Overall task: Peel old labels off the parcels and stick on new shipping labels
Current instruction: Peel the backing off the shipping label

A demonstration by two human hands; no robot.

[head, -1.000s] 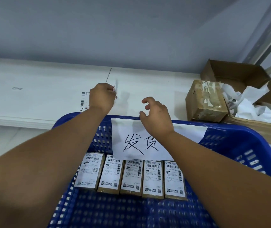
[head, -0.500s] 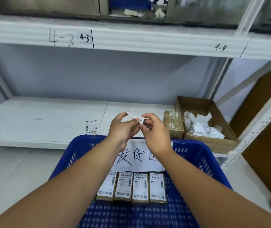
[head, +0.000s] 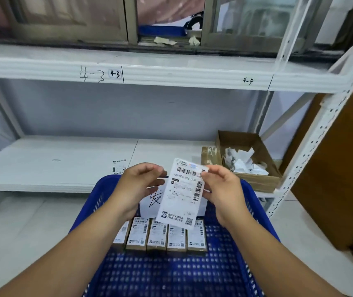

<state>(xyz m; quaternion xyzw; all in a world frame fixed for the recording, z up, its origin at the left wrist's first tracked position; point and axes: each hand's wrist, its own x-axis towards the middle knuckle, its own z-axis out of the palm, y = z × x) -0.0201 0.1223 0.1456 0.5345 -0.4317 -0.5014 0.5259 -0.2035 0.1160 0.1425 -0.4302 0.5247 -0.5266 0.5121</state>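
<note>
Where white shelving (head: 53, 168) stands, label (head: 182, 196) above basket (head: 171, 275)

Setup here is a white metal rack. The lower shelf (head: 53, 166) is a plain white board with a seam running front to back. A loose label (head: 119, 167) lies flat near the front edge, just left of that seam. At the right end there's a brown taped parcel (head: 210, 156) right up against an open cardboard box (head: 257, 181) full of crumpled paper scraps (head: 244, 161). The upper shelf (head: 192, 76) has "4-3" and "4-4" scribbled on its front lip. Pale floor (head: 21, 228) underneath.
</note>
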